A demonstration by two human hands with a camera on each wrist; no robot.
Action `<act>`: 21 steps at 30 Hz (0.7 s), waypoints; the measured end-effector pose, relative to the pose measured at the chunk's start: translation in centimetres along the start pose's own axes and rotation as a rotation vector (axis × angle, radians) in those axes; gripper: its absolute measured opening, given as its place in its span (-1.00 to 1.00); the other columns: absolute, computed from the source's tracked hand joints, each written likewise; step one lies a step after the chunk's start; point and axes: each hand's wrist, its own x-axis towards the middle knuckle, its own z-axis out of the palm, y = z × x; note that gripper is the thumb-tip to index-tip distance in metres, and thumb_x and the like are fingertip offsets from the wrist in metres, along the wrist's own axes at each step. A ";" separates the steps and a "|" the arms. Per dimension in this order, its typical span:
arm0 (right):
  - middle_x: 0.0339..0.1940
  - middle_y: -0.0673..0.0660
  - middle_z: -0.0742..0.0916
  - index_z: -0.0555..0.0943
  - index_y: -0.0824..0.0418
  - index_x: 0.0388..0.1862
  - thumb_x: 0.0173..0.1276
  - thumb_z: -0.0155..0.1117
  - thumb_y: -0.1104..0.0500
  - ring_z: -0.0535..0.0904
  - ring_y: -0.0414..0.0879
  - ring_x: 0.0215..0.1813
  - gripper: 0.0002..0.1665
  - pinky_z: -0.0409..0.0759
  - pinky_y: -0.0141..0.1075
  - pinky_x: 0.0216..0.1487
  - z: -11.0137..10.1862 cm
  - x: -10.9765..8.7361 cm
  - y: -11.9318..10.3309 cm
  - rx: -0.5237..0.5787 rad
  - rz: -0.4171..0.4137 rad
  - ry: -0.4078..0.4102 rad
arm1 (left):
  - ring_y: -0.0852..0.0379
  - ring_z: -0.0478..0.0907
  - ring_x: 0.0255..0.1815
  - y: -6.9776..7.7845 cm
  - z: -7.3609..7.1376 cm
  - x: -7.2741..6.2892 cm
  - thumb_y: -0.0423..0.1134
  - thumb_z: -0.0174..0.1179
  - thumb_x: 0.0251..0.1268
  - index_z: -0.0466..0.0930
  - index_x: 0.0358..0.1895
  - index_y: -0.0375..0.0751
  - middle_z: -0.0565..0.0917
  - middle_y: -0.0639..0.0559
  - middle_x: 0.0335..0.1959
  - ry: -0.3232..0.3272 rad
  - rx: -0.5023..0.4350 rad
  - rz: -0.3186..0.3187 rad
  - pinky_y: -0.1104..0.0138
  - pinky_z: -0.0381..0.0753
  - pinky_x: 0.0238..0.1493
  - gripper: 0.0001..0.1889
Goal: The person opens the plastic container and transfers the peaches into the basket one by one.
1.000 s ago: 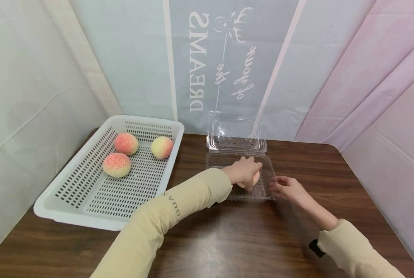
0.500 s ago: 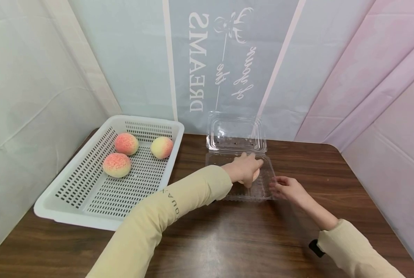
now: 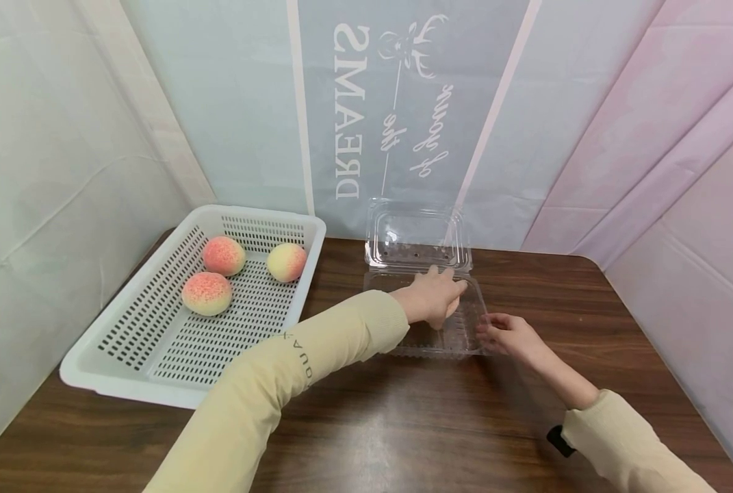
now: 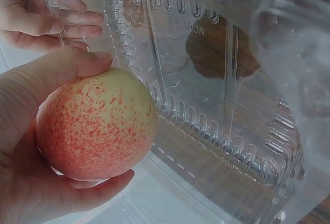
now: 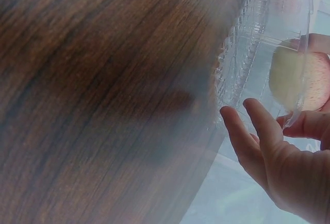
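Note:
In the head view my left hand (image 3: 430, 298) reaches into a clear plastic clamshell box (image 3: 478, 301), whose lid (image 3: 418, 236) stands raised at the back. That hand grips a red-and-yellow peach (image 4: 98, 126), thumb on one side and fingers on the other, as the left wrist view shows. From above, the hand hides most of the fruit. My right hand (image 3: 508, 335) pinches the box's right rim between thumb and index finger, its other fingers stretched along the outside (image 5: 258, 131). Whether the peach touches the box floor I cannot tell.
A white slotted basket (image 3: 76, 363) stands on the left of the dark wooden table (image 3: 415, 424). In it lie one peach at the back (image 3: 224, 255), another in front (image 3: 207, 293), and a third at right (image 3: 287, 262). Printed cloth walls (image 3: 249, 103) enclose the table.
My left hand has shifted slightly toward the back of the box with the peach, and less of the fruit shows in the head view. The right hand stays at the rim.

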 end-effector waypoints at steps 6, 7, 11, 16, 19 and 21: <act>0.06 0.63 0.43 0.09 0.75 0.17 0.44 -0.22 0.34 0.46 0.31 0.08 -0.50 0.58 -0.25 -0.12 -0.2 0.1 0.0 -0.001 0.006 -0.006 | -0.06 0.22 0.22 -0.1 -0.3 0.0 -0.16 0.04 0.20 0.17 0.33 0.12 0.25 -0.02 0.24 0.011 0.036 0.002 0.06 0.39 0.09 -0.42; 0.06 0.63 0.43 0.09 0.75 0.17 0.44 -0.22 0.34 0.46 0.30 0.08 -0.50 0.58 -0.26 -0.12 -0.2 0.1 0.0 -0.001 0.006 -0.007 | -0.06 0.20 0.23 -0.1 -0.3 0.0 -0.15 -0.01 0.24 0.16 0.34 0.13 0.24 -0.03 0.26 0.013 0.040 0.002 0.06 0.38 0.10 -0.44; 0.07 0.63 0.42 0.09 0.75 0.18 0.43 -0.22 0.34 0.46 0.30 0.08 -0.50 0.57 -0.27 -0.11 -0.1 0.1 0.1 0.014 0.006 -0.009 | -0.06 0.20 0.24 -0.1 -0.4 0.1 -0.16 -0.12 0.33 0.17 0.34 0.13 0.24 -0.04 0.28 0.042 0.078 0.004 0.07 0.37 0.10 -0.50; 0.07 0.64 0.41 0.08 0.75 0.17 0.43 -0.23 0.35 0.46 0.30 0.08 -0.50 0.57 -0.26 -0.11 -0.1 0.0 0.1 0.025 -0.001 -0.012 | -0.03 0.26 0.17 -0.1 -0.6 0.1 -0.15 -0.08 0.33 0.26 0.27 0.11 0.31 -0.01 0.20 0.081 0.115 0.014 0.11 0.43 0.02 -0.57; 0.06 0.64 0.42 0.09 0.75 0.17 0.43 -0.22 0.35 0.46 0.29 0.08 -0.51 0.57 -0.27 -0.11 -0.1 0.0 0.1 0.026 -0.002 -0.010 | -0.02 0.28 0.14 -0.2 -0.7 0.0 -0.12 -0.10 0.35 0.29 0.24 0.11 0.34 -0.01 0.16 0.100 0.143 0.019 0.12 0.44 0.00 -0.61; 0.06 0.64 0.42 0.10 0.75 0.16 0.42 -0.22 0.36 0.46 0.29 0.08 -0.51 0.57 -0.28 -0.11 -0.1 0.1 0.0 0.031 -0.001 -0.005 | -0.02 0.28 0.14 -0.2 -0.8 -0.1 -0.10 -0.10 0.36 0.29 0.24 0.12 0.34 -0.01 0.15 0.108 0.166 0.024 0.12 0.44 0.00 -0.61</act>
